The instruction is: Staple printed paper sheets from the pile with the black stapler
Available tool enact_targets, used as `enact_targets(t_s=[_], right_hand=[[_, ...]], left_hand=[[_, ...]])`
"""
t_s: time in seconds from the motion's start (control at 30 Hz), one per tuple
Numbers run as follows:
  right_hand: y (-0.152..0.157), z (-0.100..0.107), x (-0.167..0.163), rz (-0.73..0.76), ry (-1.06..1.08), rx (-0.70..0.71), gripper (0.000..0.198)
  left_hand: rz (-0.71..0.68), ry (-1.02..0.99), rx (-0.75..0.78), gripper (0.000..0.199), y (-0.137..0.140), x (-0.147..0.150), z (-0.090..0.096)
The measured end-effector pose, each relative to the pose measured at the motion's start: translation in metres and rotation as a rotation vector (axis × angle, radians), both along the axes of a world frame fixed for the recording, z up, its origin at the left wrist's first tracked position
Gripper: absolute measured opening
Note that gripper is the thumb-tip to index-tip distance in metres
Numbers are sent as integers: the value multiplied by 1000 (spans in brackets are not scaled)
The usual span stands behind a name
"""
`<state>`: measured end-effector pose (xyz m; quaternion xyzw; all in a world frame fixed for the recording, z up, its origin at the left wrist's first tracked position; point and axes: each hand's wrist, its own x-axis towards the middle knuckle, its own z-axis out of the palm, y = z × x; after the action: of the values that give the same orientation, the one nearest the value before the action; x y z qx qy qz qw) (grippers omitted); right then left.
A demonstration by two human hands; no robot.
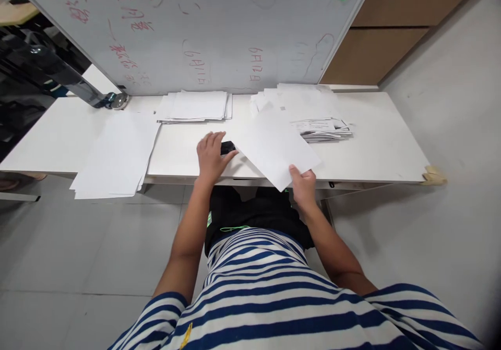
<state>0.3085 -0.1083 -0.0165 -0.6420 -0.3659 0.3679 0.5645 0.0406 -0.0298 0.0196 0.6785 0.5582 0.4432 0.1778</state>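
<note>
My left hand (212, 154) is curved around a small black object (227, 147) that looks like a stapler, low over the desk; the palm hides part of it. Its thumb lies along the near side and the fingers arch over the far side. My right hand (303, 187) pinches white paper (276, 144) at its near right edge, thumb on top. The paper slants over the desk edge, its left corner close to the black object's right end. I cannot tell whether it is one sheet or several.
The white desk (391, 146) bears a paper stack (195, 105) at the back, a printed pile (324, 128) on the right, and loose sheets (117, 149) overhanging its front edge on the left. A whiteboard (219, 26) rises behind, with cardboard boxes (379, 52) beside it.
</note>
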Motion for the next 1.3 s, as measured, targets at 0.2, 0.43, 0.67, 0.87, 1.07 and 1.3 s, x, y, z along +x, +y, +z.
enact_targets(t_s=[0.2, 0.43, 0.67, 0.87, 1.07, 1.3], right_hand=[[2, 5, 44, 142, 11, -185, 32], [9, 45, 37, 264, -7, -385, 19], [9, 55, 23, 358, -110, -423, 15], [19, 30, 15, 518, 45, -346, 23], [38, 18, 13, 528, -148, -171, 47], [55, 6, 20, 491, -21, -62, 47]], left_hand=[[-31, 341, -161, 29, 26, -46, -26], [-194, 387, -124, 25, 15, -44, -17], [-271, 383, -153, 28, 5, -44, -14], [-308, 308, -203, 37, 3, -43, -10], [-326, 58, -445, 59, 12, -54, 9], [-127, 135, -250, 45, 54, -22, 22]])
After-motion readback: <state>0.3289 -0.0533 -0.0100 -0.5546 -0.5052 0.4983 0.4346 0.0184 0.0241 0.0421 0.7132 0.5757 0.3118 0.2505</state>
